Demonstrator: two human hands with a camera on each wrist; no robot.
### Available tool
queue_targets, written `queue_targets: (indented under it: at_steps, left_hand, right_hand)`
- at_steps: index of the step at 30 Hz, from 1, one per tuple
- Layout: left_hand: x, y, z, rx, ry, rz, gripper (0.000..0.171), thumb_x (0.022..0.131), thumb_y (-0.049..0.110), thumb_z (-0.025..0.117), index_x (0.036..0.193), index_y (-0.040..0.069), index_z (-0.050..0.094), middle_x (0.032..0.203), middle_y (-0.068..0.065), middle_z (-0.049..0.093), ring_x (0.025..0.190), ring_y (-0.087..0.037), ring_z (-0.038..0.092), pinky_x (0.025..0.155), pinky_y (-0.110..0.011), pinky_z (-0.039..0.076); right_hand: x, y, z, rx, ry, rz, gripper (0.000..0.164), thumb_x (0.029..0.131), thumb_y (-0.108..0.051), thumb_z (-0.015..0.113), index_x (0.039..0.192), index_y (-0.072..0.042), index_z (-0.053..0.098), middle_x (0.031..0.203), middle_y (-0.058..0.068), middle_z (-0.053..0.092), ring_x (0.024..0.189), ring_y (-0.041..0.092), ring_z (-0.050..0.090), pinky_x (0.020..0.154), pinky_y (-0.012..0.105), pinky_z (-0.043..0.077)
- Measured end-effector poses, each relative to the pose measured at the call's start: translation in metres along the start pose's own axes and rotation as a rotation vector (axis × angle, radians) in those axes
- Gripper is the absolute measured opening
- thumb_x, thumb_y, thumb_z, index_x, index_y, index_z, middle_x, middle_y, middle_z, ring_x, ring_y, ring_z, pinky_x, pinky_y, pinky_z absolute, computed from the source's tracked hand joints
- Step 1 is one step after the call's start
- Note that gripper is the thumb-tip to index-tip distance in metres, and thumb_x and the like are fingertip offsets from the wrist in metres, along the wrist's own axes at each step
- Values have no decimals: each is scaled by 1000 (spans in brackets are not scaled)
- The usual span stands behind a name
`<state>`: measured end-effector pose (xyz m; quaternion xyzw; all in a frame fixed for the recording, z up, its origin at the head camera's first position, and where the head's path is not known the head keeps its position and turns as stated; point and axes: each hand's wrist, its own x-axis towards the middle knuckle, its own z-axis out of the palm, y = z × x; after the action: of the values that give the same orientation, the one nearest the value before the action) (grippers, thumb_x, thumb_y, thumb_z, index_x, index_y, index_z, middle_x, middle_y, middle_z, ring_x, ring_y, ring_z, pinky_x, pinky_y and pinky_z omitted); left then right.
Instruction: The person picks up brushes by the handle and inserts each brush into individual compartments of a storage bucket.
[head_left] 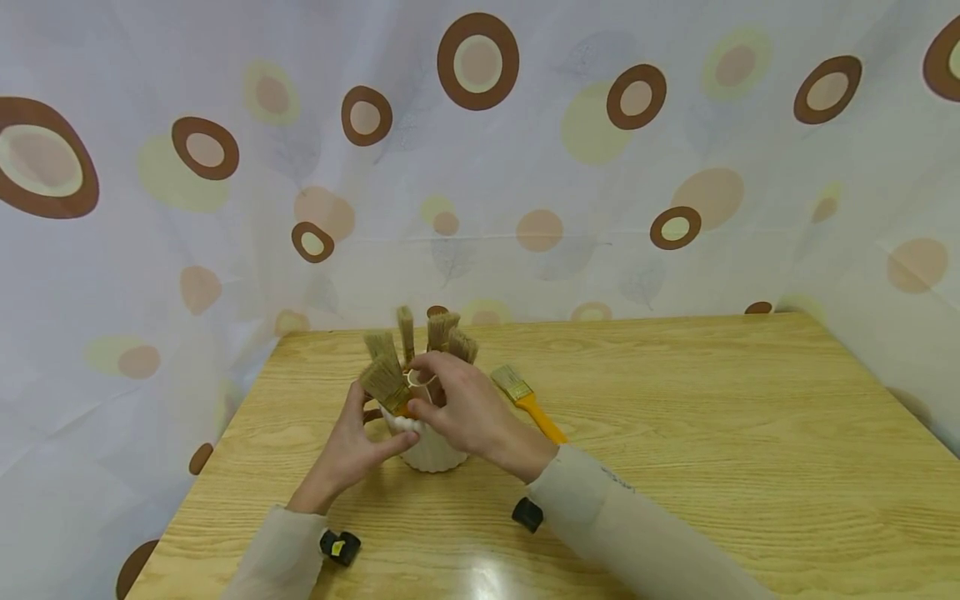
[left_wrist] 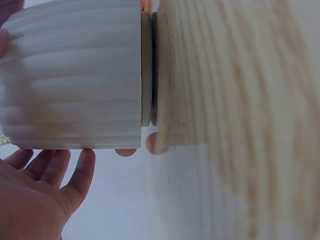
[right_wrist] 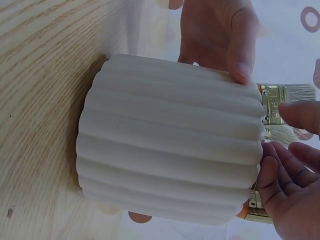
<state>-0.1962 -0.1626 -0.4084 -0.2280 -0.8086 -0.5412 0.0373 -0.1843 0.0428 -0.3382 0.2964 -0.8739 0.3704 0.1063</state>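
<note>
A white ribbed pot (head_left: 432, 450) stands on the table, and several paintbrushes (head_left: 384, 383) lean out of it, bristles up. My left hand (head_left: 348, 450) holds the pot from the left; its thumb (right_wrist: 242, 70) lies along the side near the rim and its fingers (left_wrist: 82, 175) rest on the wall. Over the rim is my right hand (head_left: 468, 408), thumb and fingers spread apart among the brushes. The thumb is right beside the orange handle of the front brush (head_left: 386, 387). In the right wrist view, its fingertips overlap the rim and brass ferrules (right_wrist: 272, 105).
One more paintbrush (head_left: 528, 404) with an orange handle lies on the wooden table (head_left: 712, 433), right of the pot. A patterned white curtain (head_left: 525, 167) hangs behind the table and along its sides. Black straps (head_left: 341, 547) sit at both wrists.
</note>
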Motion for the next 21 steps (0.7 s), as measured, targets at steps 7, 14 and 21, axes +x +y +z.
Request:
queue_targets:
  at_steps: [7, 14, 21]
  left_hand:
    - [0, -1, -1, 1, -3, 1, 83, 79, 20, 79, 143, 16, 26, 139, -7, 35, 127, -29, 35, 99, -54, 37]
    - [0, 0, 0, 3, 1, -28, 85, 78, 15, 80, 143, 16, 26, 139, -8, 35, 126, -28, 36, 99, -53, 38]
    - [-2, 28, 0, 14, -3, -39, 83, 78, 8, 78, 142, 4, 25, 137, -17, 36, 125, -33, 37, 99, -55, 37]
  right_hand:
    - [-3, 2, -3, 12, 16, -36, 40, 89, -16, 69, 125, -3, 55, 101, 2, 61, 79, 12, 57, 68, 23, 50]
    - [-9, 4, -4, 54, 35, -86, 35, 87, -13, 71, 118, -3, 59, 97, 3, 63, 79, 10, 59, 69, 22, 51]
    - [-19, 8, -11, 101, 69, -136, 32, 85, -3, 71, 115, -3, 61, 90, 0, 60, 72, 9, 55, 63, 19, 49]
